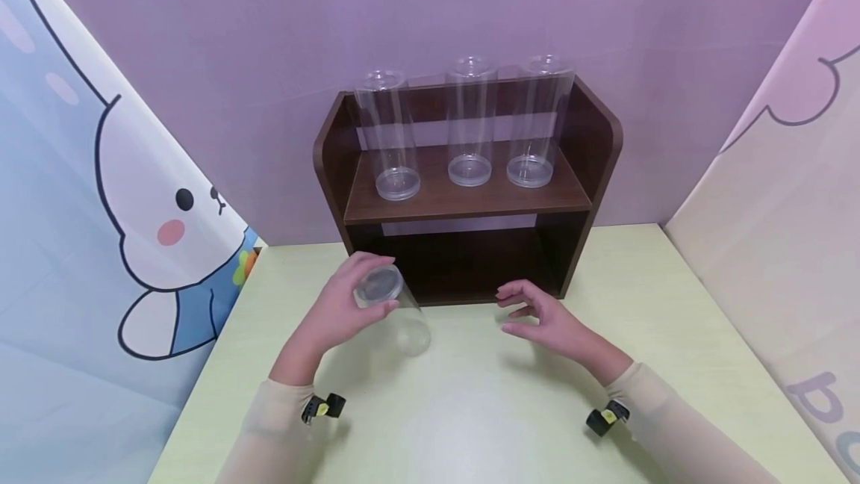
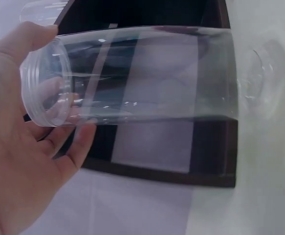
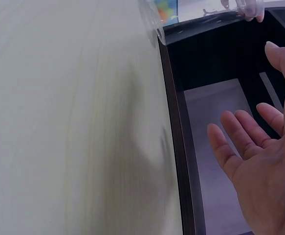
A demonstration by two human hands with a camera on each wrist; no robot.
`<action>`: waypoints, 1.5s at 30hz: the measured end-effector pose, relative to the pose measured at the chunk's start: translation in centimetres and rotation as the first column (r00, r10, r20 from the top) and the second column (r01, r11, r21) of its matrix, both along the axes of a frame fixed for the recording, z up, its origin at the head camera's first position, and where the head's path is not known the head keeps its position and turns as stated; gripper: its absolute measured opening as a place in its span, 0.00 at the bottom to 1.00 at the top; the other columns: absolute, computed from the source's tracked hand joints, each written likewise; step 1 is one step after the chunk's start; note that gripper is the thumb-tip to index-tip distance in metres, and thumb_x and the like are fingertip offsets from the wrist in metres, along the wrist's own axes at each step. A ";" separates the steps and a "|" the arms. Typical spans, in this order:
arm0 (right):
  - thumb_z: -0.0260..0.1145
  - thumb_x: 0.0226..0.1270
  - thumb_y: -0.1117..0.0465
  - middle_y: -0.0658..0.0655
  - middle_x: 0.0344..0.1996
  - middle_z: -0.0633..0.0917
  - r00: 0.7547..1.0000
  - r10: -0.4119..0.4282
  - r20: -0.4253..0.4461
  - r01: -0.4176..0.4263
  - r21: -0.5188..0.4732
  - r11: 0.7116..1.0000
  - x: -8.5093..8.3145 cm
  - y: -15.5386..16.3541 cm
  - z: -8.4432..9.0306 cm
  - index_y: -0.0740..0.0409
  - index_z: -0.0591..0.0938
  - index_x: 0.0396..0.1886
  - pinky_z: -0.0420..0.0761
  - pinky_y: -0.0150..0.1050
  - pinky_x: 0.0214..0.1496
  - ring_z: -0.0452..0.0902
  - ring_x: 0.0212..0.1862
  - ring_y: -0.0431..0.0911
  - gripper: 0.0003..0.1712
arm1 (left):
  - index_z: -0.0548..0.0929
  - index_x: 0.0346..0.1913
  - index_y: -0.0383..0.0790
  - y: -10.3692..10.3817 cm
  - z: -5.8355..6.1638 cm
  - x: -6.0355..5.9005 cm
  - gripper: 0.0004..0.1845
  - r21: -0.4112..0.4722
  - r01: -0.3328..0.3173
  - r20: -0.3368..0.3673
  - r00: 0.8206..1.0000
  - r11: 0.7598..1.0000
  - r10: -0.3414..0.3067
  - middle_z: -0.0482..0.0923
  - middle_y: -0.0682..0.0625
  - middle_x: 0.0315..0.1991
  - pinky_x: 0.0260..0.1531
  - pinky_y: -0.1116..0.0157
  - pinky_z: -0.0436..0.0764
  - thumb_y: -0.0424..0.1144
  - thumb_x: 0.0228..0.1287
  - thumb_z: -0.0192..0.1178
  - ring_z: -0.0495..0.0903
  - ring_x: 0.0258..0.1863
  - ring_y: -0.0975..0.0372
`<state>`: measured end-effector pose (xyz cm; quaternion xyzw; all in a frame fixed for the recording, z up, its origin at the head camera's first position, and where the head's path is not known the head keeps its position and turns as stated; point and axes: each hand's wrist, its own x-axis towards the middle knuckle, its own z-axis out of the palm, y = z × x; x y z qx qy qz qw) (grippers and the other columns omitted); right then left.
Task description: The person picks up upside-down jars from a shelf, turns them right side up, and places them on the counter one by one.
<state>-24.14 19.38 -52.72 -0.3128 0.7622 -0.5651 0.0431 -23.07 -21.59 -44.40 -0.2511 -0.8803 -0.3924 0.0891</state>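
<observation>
My left hand (image 1: 340, 306) grips a clear plastic jar (image 1: 411, 323) round its lidded top end, thumb on one side and fingers on the other. In the left wrist view the ridged, see-through lid (image 2: 47, 83) sits within the grasp, and the jar's far end is close to the tabletop. The jar stands in front of the left part of a dark brown shelf (image 1: 463, 204). To the right, my right hand (image 1: 537, 316) hovers over the table before the shelf's lower opening, fingers relaxed and spread, holding nothing.
On the upper shelf board stand three tall clear jars: a left one (image 1: 396, 137), a middle one (image 1: 472, 125) and a right one (image 1: 540, 125). The pale wood-grain table (image 1: 470, 409) carries the shelf. Behind hangs a purple cloth (image 1: 269, 95); printed cloths flank both sides.
</observation>
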 end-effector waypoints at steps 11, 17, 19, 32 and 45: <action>0.77 0.74 0.68 0.58 0.66 0.83 1.000 0.003 0.012 -0.003 0.004 1.000 0.1 0.1 0.0 0.64 0.77 0.70 0.85 0.60 0.66 0.79 0.65 0.71 0.30 | 0.80 0.76 0.48 -1.5 1.0 0.3 0.37 -0.136 -0.059 0.029 0.998 0.989 0.064 0.75 0.54 0.67 0.67 0.47 0.82 0.47 0.67 0.80 0.76 0.66 0.55; 0.77 0.74 0.68 0.58 0.66 0.83 1.000 -0.001 0.022 0.001 0.008 1.000 0.2 0.1 -0.1 0.63 0.77 0.70 0.85 0.61 0.66 0.79 0.65 0.72 0.30 | 0.79 0.77 0.47 -1.6 1.4 0.6 0.37 -0.155 -0.071 0.038 0.996 0.985 0.078 0.75 0.52 0.68 0.66 0.47 0.82 0.47 0.67 0.80 0.76 0.65 0.54; 0.77 0.74 0.67 0.58 0.66 0.83 1.000 -0.002 0.018 0.001 0.012 1.000 0.2 0.1 -0.2 0.65 0.77 0.70 0.85 0.60 0.66 0.80 0.64 0.71 0.30 | 0.79 0.77 0.46 -1.6 1.5 0.6 0.37 -0.156 -0.073 0.039 0.996 0.985 0.079 0.75 0.51 0.68 0.66 0.45 0.83 0.46 0.67 0.80 0.76 0.65 0.53; 0.78 0.73 0.66 0.59 0.66 0.83 0.999 -0.015 0.032 0.014 0.024 1.000 0.4 0.1 -0.3 0.62 0.78 0.70 0.84 0.61 0.66 0.82 0.64 0.68 0.29 | 0.80 0.76 0.48 -1.3 0.8 0.4 0.37 -0.113 -0.048 0.030 0.998 0.992 0.052 0.76 0.50 0.67 0.67 0.45 0.81 0.45 0.66 0.81 0.77 0.66 0.52; 0.78 0.73 0.66 0.55 0.63 0.84 0.999 -0.024 0.033 0.022 0.047 0.999 0.3 0.1 -0.1 0.56 0.79 0.69 0.84 0.60 0.65 0.85 0.61 0.63 0.28 | 0.79 0.77 0.51 -0.8 0.0 0.2 0.38 -0.071 -0.067 0.061 0.996 0.995 0.072 0.75 0.54 0.67 0.66 0.44 0.82 0.47 0.65 0.82 0.76 0.66 0.54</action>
